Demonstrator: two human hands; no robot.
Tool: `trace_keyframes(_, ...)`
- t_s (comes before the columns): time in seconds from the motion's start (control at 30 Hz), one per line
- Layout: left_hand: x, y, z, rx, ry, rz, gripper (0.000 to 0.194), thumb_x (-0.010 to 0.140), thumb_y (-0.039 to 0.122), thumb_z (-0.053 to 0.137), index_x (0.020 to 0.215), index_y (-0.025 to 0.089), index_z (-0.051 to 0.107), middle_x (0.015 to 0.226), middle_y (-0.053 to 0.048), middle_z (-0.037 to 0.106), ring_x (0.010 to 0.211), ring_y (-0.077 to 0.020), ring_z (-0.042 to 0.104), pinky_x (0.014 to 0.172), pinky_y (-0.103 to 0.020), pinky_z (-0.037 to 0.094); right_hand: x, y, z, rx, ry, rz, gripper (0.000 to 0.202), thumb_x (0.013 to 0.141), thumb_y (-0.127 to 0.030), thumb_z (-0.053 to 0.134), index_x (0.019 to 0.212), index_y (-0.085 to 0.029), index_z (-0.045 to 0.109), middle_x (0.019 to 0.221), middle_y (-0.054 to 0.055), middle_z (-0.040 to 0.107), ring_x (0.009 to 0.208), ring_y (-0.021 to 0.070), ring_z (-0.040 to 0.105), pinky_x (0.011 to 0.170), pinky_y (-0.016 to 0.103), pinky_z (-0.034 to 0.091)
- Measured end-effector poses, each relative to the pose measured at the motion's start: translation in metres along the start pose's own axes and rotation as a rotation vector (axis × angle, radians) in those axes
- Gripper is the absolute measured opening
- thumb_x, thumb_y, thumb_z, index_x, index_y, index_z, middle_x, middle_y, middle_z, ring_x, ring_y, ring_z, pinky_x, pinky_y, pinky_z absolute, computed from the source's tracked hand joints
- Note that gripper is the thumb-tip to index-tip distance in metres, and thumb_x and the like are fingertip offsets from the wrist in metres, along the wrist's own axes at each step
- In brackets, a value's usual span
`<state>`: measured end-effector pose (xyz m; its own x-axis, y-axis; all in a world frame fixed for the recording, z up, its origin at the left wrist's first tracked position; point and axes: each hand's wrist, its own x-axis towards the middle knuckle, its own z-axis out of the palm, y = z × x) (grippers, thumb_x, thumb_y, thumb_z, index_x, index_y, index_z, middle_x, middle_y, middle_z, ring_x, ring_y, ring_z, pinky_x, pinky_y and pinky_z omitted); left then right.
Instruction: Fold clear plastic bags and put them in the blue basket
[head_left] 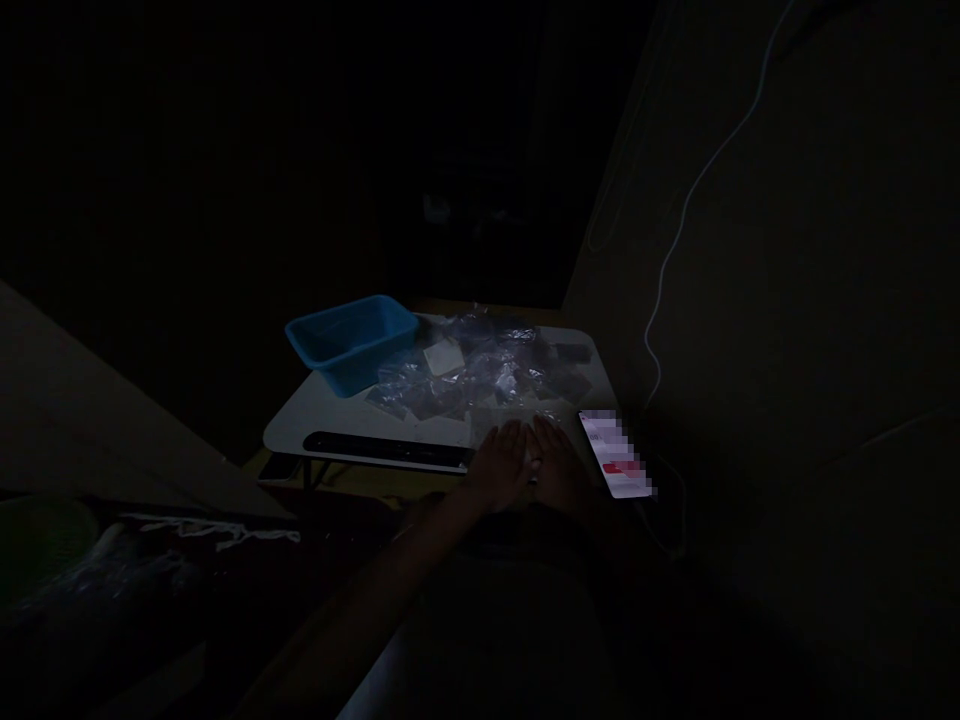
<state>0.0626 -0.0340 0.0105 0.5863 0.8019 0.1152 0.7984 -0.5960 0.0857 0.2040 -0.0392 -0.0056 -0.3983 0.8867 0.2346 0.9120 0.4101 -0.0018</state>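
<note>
Side by side at the front edge of a small white table (289, 425), my left hand (501, 466) and my right hand (556, 464) lie with fingers stretched forward. Under and just ahead of their fingertips is a flat clear plastic bag (484, 424); the hands seem to press on it, though the dark hides the contact. Beyond it spreads a heap of crumpled clear plastic bags (499, 375), with a pale square piece (444, 357) among them. Something small and light shows between the hands, too dim to name.
A blue plastic basin (352, 375) stands at the table's back left. A lit phone (611, 455) rests at the right edge, close to my right hand. A dark slot (382, 447) runs along the front left. A white cable (686, 200) hangs down the right wall. The room is very dark.
</note>
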Motion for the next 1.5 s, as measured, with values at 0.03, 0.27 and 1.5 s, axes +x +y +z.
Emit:
trace_keyframes(0.03, -0.001, -0.001, 0.002, 0.01, 0.001, -0.004, 0.06, 0.091, 0.043, 0.013, 0.134, 0.004, 0.028, 0.141, -0.016, 0.028, 0.132, -0.0224, 0.02, 0.107, -0.038, 0.018, 0.0, 0.0, -0.001, 0.0, -0.003, 0.002, 0.064, 0.072, -0.027, 0.047, 0.131, -0.002, 0.036, 0.138, 0.02, 0.032, 0.13, 0.0281, 0.025, 0.105, 0.043, 0.02)
trace_keyframes(0.27, -0.013, -0.021, -0.003, 0.064, 0.022, -0.095, 0.06, 0.091, 0.044, 0.013, 0.134, 0.007, 0.031, 0.141, -0.014, 0.028, 0.132, -0.0217, 0.02, 0.106, -0.038, 0.019, -0.001, -0.001, -0.004, -0.049, -0.026, 0.013, 0.071, 0.064, -0.017, 0.052, 0.132, -0.003, 0.034, 0.14, 0.02, 0.029, 0.13, 0.0291, 0.024, 0.105, 0.041, 0.022)
trace_keyframes(1.5, -0.017, -0.044, 0.003, 0.126, 0.085, -0.136, 0.052, 0.091, 0.036, 0.02, 0.134, 0.009, 0.032, 0.141, -0.012, 0.03, 0.13, -0.0221, 0.027, 0.105, -0.04, 0.023, -0.013, 0.011, -0.006, -0.078, -0.11, 0.11, 0.08, 0.065, -0.025, 0.06, 0.133, 0.0, 0.027, 0.14, 0.022, 0.026, 0.13, 0.0315, 0.022, 0.105, 0.043, 0.02)
